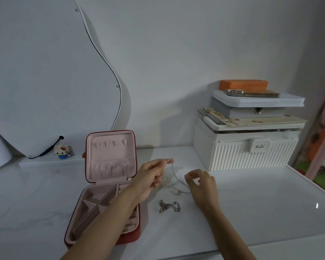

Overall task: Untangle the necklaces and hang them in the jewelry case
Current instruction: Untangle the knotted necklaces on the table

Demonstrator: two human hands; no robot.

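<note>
A red jewelry case stands open on the white table, its pink lid upright with several small hooks near the top. My left hand is raised to the right of the case and pinches the end of a thin silver necklace between fingertips. The chain runs down and right to my right hand, which pinches it lower down. A tangle of thin chains lies between my hands. A heavier knotted chain lies on the table just in front.
A white ribbed storage box stands at the back right, stacked with a grey box, a phone and an orange case. A wavy mirror leans at the left with a small figurine beside it.
</note>
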